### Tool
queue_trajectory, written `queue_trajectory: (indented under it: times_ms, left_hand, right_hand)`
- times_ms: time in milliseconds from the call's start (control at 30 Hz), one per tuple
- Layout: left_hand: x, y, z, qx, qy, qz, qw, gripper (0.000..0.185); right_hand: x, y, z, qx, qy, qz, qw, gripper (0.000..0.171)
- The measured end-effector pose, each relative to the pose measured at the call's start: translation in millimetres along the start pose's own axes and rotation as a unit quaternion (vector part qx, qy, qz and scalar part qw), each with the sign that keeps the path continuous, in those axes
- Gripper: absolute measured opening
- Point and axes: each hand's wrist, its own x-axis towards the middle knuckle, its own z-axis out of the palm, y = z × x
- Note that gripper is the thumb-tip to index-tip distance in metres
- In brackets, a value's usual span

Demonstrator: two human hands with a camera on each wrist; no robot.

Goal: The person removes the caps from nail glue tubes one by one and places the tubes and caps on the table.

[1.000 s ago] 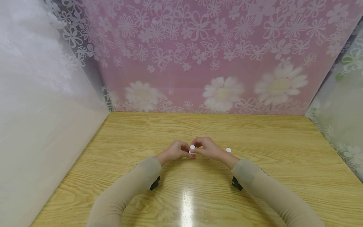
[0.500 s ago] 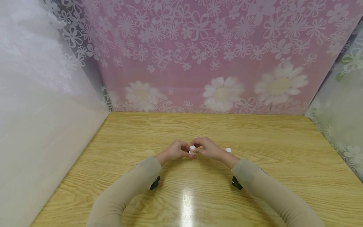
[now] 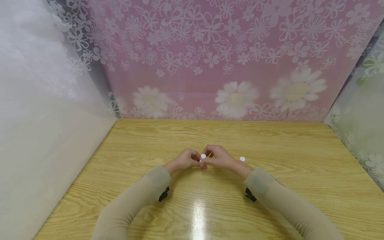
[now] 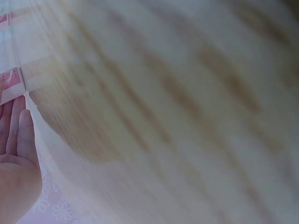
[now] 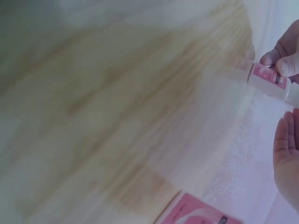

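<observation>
A small white bottle with a pink label (image 3: 203,165) stands on the table between my hands in the head view. My left hand (image 3: 186,158) grips its lower body from the left; the right wrist view shows fingers and thumb around the labelled bottle (image 5: 268,79). From the other side, my right hand (image 3: 220,157) pinches the white cap (image 3: 203,156) at the top, thumb in front and fingers curled behind. Just behind my right wrist a second white cap (image 3: 242,159) shows, and its pink-labelled bottle (image 5: 198,213) appears at the bottom of the right wrist view.
The wooden table (image 3: 144,140) runs back to a pink flowered curtain (image 3: 192,66). A pale sheet (image 3: 54,120) closes off the left side, and a flowered one (image 3: 360,110) the right. Dark straps (image 3: 164,194) show below both sleeves.
My right fingers shift slightly around the cap, over the bottle and back outward. My left hand stays in place on the bottle, and the second bottle has not moved.
</observation>
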Motion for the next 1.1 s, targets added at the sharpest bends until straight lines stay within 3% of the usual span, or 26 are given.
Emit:
queue_trajectory:
  times_ms: [167, 467, 767, 1100]
  left_hand:
    - [-1.5, 3.1, 1.1, -0.004, -0.001, 0.002, 1.0000, 0.011]
    - [-14.0, 26.0, 0.9, -0.005, -0.007, 0.013, 0.9999, 0.011]
    - [-1.0, 4.4, 1.0, -0.012, -0.006, 0.012, 0.9998, 0.013]
    - [0.8, 2.3, 0.9, -0.004, -0.013, 0.006, 0.9999, 0.013]
  right_hand:
    - [0, -4, 1, -0.001, 0.008, -0.007, 1.000, 0.014]
    - [0, -7, -2, -0.012, -0.001, -0.018, 1.000, 0.009]
    - [1, -6, -4, -0.007, -0.025, -0.053, 0.998, 0.008]
    - [-1, -5, -3, -0.006, -0.043, -0.045, 0.998, 0.016]
